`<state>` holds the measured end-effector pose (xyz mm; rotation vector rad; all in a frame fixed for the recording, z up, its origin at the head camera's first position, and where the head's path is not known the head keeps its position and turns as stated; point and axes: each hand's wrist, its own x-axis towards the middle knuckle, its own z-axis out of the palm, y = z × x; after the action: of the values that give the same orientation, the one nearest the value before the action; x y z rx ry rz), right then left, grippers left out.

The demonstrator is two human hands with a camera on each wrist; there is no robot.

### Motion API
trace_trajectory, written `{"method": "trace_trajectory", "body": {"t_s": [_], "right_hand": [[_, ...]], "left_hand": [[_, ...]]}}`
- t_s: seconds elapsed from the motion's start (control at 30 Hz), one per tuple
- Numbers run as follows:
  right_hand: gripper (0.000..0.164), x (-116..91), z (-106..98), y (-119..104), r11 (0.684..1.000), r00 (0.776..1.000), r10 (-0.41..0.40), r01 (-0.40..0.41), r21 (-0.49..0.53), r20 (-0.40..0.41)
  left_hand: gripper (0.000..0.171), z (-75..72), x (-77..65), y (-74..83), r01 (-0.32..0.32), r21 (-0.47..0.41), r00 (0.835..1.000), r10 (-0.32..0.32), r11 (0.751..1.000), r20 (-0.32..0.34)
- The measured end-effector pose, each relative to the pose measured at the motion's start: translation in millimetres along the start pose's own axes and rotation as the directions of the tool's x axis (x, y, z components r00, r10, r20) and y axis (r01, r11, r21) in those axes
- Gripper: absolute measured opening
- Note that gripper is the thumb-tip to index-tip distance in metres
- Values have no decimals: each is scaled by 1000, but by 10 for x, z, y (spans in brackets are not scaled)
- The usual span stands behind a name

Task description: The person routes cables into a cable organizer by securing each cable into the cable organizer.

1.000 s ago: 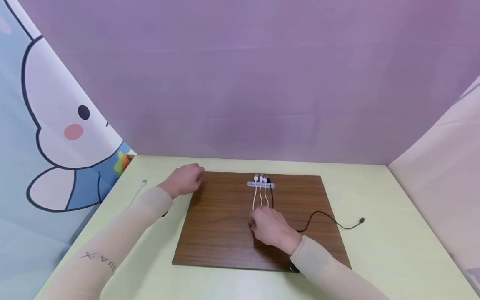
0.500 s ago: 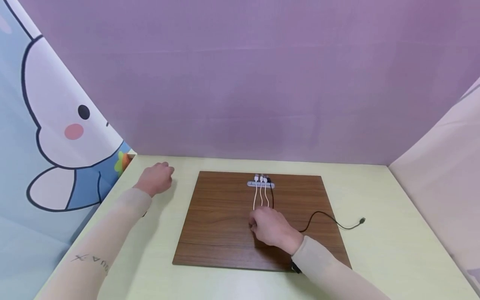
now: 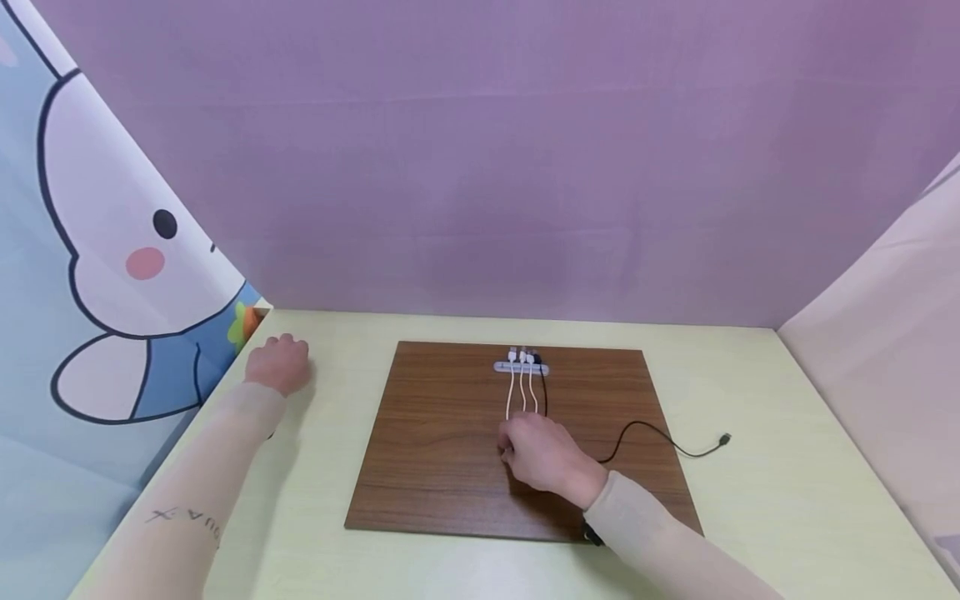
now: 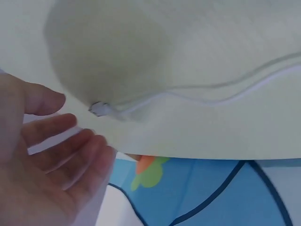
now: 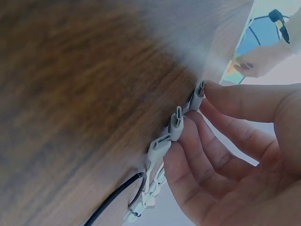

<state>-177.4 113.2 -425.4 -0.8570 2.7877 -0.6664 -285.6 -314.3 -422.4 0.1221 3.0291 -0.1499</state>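
My left hand (image 3: pixel 277 364) hovers at the table's left side, fingers spread and slightly bent in the left wrist view. Just beyond its fingertips lies the plug (image 4: pixel 99 109) of a white charging cable (image 4: pixel 211 100), apart from the hand. On the brown board, my right hand (image 3: pixel 543 454) is at the lower ends of three white cables (image 3: pixel 522 392). Its thumb and forefinger pinch the farthest white connector (image 5: pixel 196 97), while other fingers touch the middle connector (image 5: pixel 176 124) and the near connector (image 5: pixel 159 148). Upper ends of these cables sit in a pale cable holder (image 3: pixel 500 367).
A black cable (image 3: pixel 637 423) runs off the right edge of the wooden board (image 3: pixel 427 433), its plug (image 3: pixel 723 439) on the pale table (image 3: pixel 795 500). Its other end is in the holder beside the white cables. A purple cloth (image 3: pixel 480 167) hangs behind the table.
My left hand has moved left from the board's far left corner to the white cable's plug, which it now hides in the head view. The right hand has stayed in place.
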Motion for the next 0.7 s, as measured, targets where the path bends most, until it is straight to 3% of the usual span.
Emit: {"method": "trace_trajectory", "body": {"t_s": [0.33, 0.7], "right_hand": [[6, 3, 7, 12, 1000, 1000, -1, 1, -4, 0], [6, -9, -14, 27, 1000, 1000, -6, 6, -1, 7]], "left_hand": [[31, 6, -72, -17, 135, -144, 987, -121, 980, 103], [27, 60, -33, -11, 108, -136, 989, -93, 985, 113]]}}
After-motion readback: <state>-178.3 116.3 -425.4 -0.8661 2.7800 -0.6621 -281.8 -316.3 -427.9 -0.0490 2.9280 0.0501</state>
